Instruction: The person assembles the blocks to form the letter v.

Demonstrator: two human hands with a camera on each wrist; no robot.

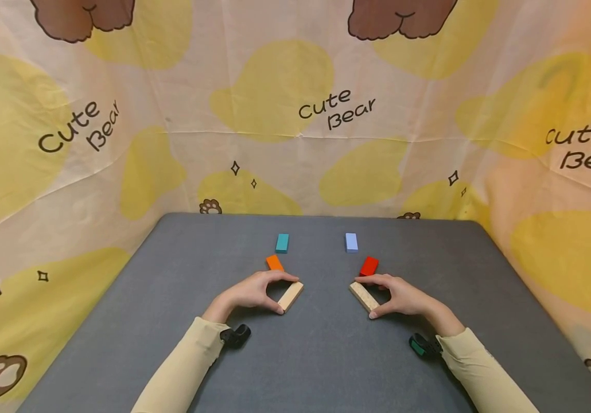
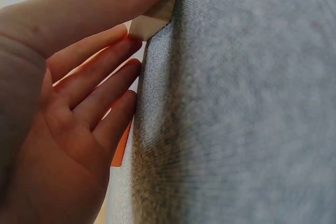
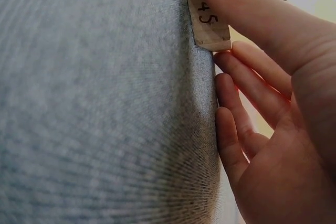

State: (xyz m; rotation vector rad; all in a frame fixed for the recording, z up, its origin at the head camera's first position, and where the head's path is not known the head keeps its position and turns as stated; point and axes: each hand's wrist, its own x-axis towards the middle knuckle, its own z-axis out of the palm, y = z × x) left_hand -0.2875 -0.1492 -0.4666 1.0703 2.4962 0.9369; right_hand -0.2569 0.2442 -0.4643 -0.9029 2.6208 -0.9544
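My left hand [image 1: 253,289] pinches a plain wooden block [image 1: 291,296] by its two ends, thumb at the near end and fingertips at the far end. Mirroring it, my right hand [image 1: 404,295] holds a second wooden block [image 1: 364,297] the same way. Both blocks lie slanted on the grey table, a gap between them. In the right wrist view the end of the right wooden block [image 3: 209,19] bears the handwritten number 45. Just behind the left hand is an orange block [image 1: 275,263]; a red block [image 1: 369,266] lies behind the right fingers.
Farther back lie a teal block [image 1: 282,243] on the left and a light blue block [image 1: 351,242] on the right. A printed cloth [image 1: 295,172] hangs round the back and sides of the grey table [image 1: 321,367]. Each wrist wears a dark strapped camera [image 1: 236,336].
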